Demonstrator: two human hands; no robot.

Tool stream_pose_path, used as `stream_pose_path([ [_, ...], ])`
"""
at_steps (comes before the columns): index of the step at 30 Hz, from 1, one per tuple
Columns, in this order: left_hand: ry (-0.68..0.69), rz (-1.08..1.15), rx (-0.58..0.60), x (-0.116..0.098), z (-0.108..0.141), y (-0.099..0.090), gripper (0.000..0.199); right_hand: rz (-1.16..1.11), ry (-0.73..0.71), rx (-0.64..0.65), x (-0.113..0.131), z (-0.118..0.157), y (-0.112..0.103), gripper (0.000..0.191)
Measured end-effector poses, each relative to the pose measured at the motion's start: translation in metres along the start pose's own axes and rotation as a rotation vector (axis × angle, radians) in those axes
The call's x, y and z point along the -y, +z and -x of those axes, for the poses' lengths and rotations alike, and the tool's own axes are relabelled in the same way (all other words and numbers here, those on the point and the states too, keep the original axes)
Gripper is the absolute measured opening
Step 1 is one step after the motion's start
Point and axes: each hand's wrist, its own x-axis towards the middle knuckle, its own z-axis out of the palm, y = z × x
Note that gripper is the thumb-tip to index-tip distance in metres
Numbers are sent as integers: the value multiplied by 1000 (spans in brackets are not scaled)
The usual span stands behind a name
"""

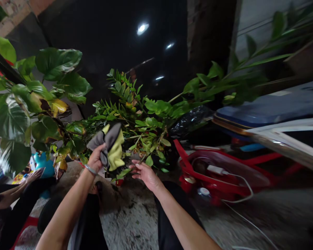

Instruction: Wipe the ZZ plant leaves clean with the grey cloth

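- The cloth [116, 152], grey and yellow, is in the middle, up against the leaves. The left hand [96, 159] grips it by one edge. The rest hangs loose, so it could snag on a twig and pull a leaf off.
- The right hand [147, 176] is at about 4 o'clock from the cloth, with its fingers bent by a thin stem. I cannot tell if it is gripping the stem. A hard tug there could snap it.
- The green plant [159, 106] goes up from the cloth to 1 o'clock. Its stems cross a lot, so moving one could shake the others.
- The big plant [11, 121] is at 10 o'clock. Some leaves are yellow and brown, like this one [58, 107], and a bump might make them drop.
- The red thing [186, 156] is at 3 o'clock, with a white plug [216, 169] on it. The cord [246, 180] loops down to the floor [130, 215], so a foot could catch it and drag the plug off.
- A bottle [205, 194] is at 4 o'clock, near the knee, and a knock could tip it.
- Another person [14, 199] sits at 8 o'clock, so a wide swing could bump them.
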Motion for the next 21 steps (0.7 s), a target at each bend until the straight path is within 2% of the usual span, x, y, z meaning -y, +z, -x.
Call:
stream_pose_path([
  [3, -163, -85, -5, 35, 10, -15, 25, 21, -3, 0, 3, 2, -4, 26],
  [5, -184, -94, 42, 36, 22, -22, 25, 26, -7, -1, 5, 2, -8, 27],
  [7, -108, -88, 68, 19, 32, -18, 22, 23, -5, -13, 6, 1, -11, 27],
  [9, 59, -72, 58, -8, 33, -5, 17, 21, 0, -33, 5, -2, -12, 29],
  [11, 238, -44, 19, -32, 25, 13, 15, 26, 6, -48, 3, -4, -11, 30],
  [13, 309, -24, -26, -41, 13, 25, 15, 34, 12, -50, 0, -5, -8, 30],
  [14, 297, -22, -42, -38, 7, 28, 15, 38, 14, -53, -1, -5, -7, 29],
  [16, 191, -45, -46, -20, 1, 22, 13, 42, 11, -56, -2, -4, -6, 29],
  [19, -55, -141, 27, 17, 9, -6, 11, 53, -4, -40, -1, -1, -9, 28],
  [21, -165, -187, 60, 27, 22, -25, 12, 63, -8, -22, 1, 0, -13, 29],
])
